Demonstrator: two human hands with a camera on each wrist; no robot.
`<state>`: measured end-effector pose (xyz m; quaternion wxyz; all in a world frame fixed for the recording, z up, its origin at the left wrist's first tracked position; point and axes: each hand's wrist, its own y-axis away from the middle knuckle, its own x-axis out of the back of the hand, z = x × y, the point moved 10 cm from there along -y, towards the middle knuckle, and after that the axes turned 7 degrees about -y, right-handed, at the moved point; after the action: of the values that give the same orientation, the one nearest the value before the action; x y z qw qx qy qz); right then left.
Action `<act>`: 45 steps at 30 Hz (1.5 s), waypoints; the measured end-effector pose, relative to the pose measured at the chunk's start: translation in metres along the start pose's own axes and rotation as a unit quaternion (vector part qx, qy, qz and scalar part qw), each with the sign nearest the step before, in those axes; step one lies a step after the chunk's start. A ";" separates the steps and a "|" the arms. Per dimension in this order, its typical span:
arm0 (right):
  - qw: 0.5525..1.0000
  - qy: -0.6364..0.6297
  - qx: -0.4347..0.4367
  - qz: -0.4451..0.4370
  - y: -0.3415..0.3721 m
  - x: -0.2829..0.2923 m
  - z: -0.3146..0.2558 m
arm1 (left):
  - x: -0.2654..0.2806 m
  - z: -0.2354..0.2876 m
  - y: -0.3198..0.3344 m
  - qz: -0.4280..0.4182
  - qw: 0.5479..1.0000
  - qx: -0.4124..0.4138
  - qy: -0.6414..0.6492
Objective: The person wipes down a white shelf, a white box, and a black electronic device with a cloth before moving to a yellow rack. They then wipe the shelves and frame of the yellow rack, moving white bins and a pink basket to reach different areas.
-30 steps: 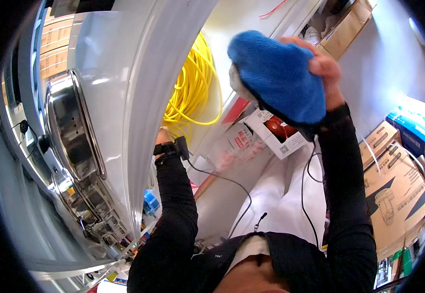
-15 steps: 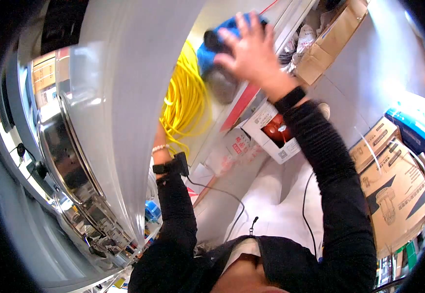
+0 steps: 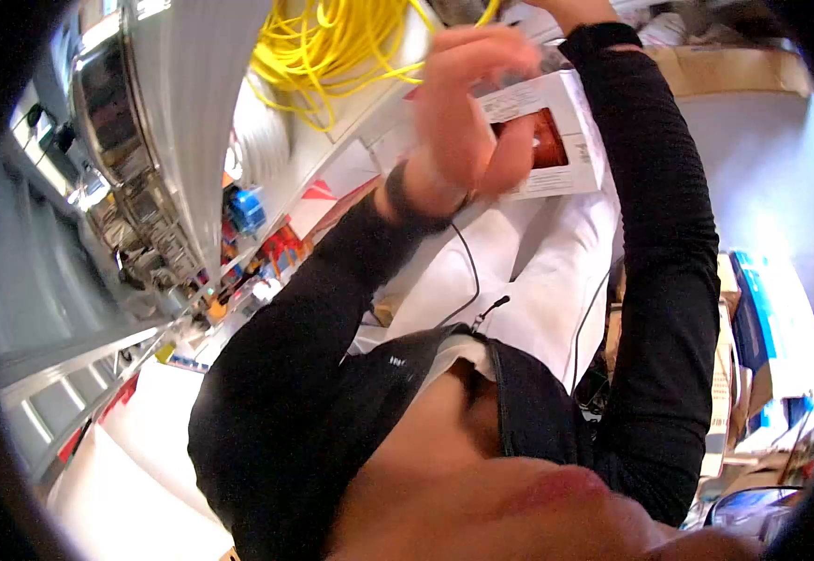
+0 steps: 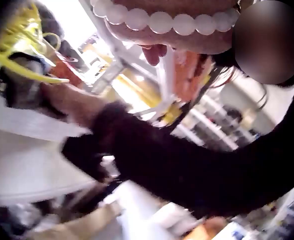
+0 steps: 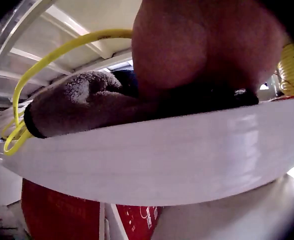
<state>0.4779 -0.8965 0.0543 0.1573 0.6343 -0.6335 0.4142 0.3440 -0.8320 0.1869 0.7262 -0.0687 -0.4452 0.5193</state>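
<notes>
My left hand (image 3: 468, 117) is raised in front of the white box, blurred, with fingers loosely bent and nothing in them. In the left wrist view, a white bead bracelet (image 4: 162, 22) circles its wrist. At the top edge of the head view, my right hand (image 3: 580, 9) is mostly cut off. The right wrist view shows its palm (image 5: 187, 50) over a grey fleecy cloth item (image 5: 82, 102) with black trim, lying on a white shelf (image 5: 162, 160). My right fingers are hidden there, so I cannot tell whether they grip it. Yellow cable (image 5: 62, 55) arches over the item.
Coiled yellow cable (image 3: 332, 47) lies at the top. A white box (image 3: 580, 131) with a window onto something reddish-brown is behind the left hand. Cartons (image 3: 720, 355) and a blue-white package (image 3: 762, 337) stand at right. Shiny metal pans (image 3: 117, 112) are at left.
My right hand has carried the blue-and-grey cloth item up and away onto the shelf by the yellow cable. My left hand has come from beside the cable to the middle. The head view has shifted.
</notes>
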 end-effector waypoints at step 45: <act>0.747 -0.302 0.406 0.432 0.244 0.531 -0.354 | 0.347 0.316 -0.077 0.189 0.896 -0.358 0.182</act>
<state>0.0573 -1.0340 0.5751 -0.5105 0.3891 -0.6261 0.4427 0.1927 -0.6983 0.6176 0.6090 -0.5003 -0.4395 0.4307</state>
